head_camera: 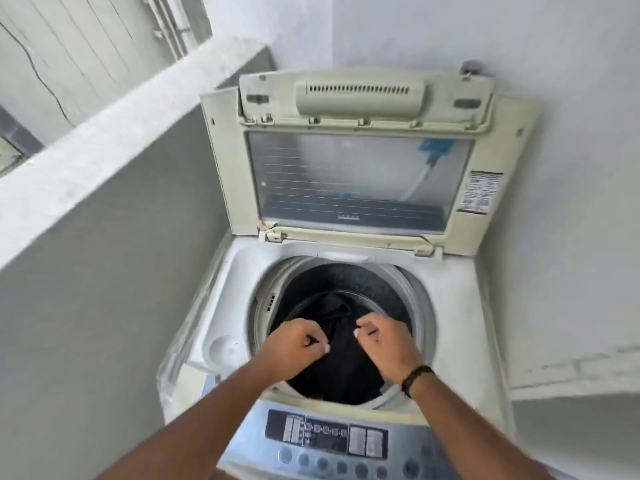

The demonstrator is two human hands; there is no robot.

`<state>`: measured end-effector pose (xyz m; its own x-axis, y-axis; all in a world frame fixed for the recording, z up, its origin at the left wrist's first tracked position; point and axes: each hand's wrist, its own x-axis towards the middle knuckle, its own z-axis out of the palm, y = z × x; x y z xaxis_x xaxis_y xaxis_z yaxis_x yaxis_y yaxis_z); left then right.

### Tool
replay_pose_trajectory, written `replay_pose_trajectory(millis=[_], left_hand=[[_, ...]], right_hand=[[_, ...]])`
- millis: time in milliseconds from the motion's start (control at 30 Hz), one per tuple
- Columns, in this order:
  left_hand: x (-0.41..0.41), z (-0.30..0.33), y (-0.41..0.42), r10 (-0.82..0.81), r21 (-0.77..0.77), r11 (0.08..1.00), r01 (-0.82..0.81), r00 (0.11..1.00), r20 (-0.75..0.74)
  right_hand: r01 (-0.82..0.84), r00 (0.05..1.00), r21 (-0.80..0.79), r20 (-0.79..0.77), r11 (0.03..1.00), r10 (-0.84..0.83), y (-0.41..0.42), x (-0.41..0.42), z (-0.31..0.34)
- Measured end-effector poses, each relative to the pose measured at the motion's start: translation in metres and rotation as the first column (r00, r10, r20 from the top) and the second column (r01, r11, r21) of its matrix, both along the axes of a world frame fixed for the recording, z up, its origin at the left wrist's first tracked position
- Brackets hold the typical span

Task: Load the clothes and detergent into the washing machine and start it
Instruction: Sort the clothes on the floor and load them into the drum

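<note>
Over the drum at lower centre, two hands, left (294, 344) and right (382, 337), each pinch one black garment (337, 368) hanging into one washer (221, 299), lid (356, 174) up; grey walls around.

The control panel (332, 441) is cut off by the bottom edge, its labels too blurred to read.

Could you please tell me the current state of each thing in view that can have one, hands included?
Washing machine lid: open, folded upright against the wall.
Drum: holds dark clothing only partly in.
Black garment: draped over the drum's front rim, held at the top.
Left hand: pinching the garment.
Right hand: pinching the garment.
Control panel: untouched; whether powered cannot be told.
</note>
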<state>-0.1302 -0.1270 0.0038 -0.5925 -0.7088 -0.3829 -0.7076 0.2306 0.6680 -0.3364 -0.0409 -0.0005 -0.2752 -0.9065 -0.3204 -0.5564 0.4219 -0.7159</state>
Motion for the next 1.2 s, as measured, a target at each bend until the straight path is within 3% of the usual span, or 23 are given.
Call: replay_pose_trajectory(millis=[67, 167, 267, 400, 567, 667, 733, 833, 900, 1067, 1200], left_hand=[[0.015, 0.021, 0.009, 0.055, 0.088, 0.995, -0.045, 0.992, -0.114], [0.03, 0.028, 0.027, -0.014, 0.124, 0.992, 0.036, 0.984, -0.178], [0.045, 0.017, 0.046, -0.067, 0.117, 0.99, 0.083, 0.988, -0.136], [0.053, 0.008, 0.062, -0.161, -0.035, 0.986, 0.163, 0.986, 0.033], [0.05, 0.015, 0.068, -0.209, -0.002, 0.978, 0.209, 0.976, -0.057], [0.047, 0.012, 0.082, -0.204, -0.021, 0.979, 0.203, 0.964, -0.173], [0.039, 0.005, 0.096, -0.294, -0.159, 0.953, 0.259, 0.919, -0.262], [0.024, -0.001, 0.125, -0.524, -0.449, 0.813, 0.371, 0.802, -0.286], [0.01, 0.0, 0.151, -0.642, -0.516, 0.732, 0.444, 0.703, -0.306], [-0.012, 0.009, 0.217, -0.838, -0.468, 0.541, 0.698, 0.496, -0.228], [-0.018, 0.003, 0.271, -0.965, -0.339, 0.231, 0.912, 0.26, 0.042]], right_hand=[[0.072, 0.997, -0.081, -0.015, 0.994, -0.073, 0.033, 0.0, 0.02], [0.174, 0.98, -0.119, -0.078, 0.978, -0.184, 0.079, 0.002, 0.032], [0.216, 0.955, -0.096, -0.188, 0.972, -0.231, 0.112, 0.009, 0.023], [0.128, 0.867, -0.137, -0.466, 0.982, -0.178, 0.141, 0.027, -0.002], [0.184, 0.814, -0.178, -0.524, 0.967, -0.251, 0.154, 0.057, 0.002], [0.279, 0.836, -0.162, -0.444, 0.947, -0.322, 0.175, 0.073, 0.007], [0.397, 0.77, -0.242, -0.437, 0.885, -0.465, 0.2, 0.086, 0.01], [0.573, 0.651, -0.291, -0.407, 0.766, -0.641, 0.251, 0.111, 0.015], [0.661, 0.576, -0.255, -0.431, 0.706, -0.694, 0.291, 0.13, 0.016], [0.851, 0.362, -0.223, -0.407, 0.475, -0.839, 0.376, 0.17, 0.019], [0.942, 0.159, -0.22, -0.377, 0.255, -0.912, 0.443, 0.213, 0.013]])
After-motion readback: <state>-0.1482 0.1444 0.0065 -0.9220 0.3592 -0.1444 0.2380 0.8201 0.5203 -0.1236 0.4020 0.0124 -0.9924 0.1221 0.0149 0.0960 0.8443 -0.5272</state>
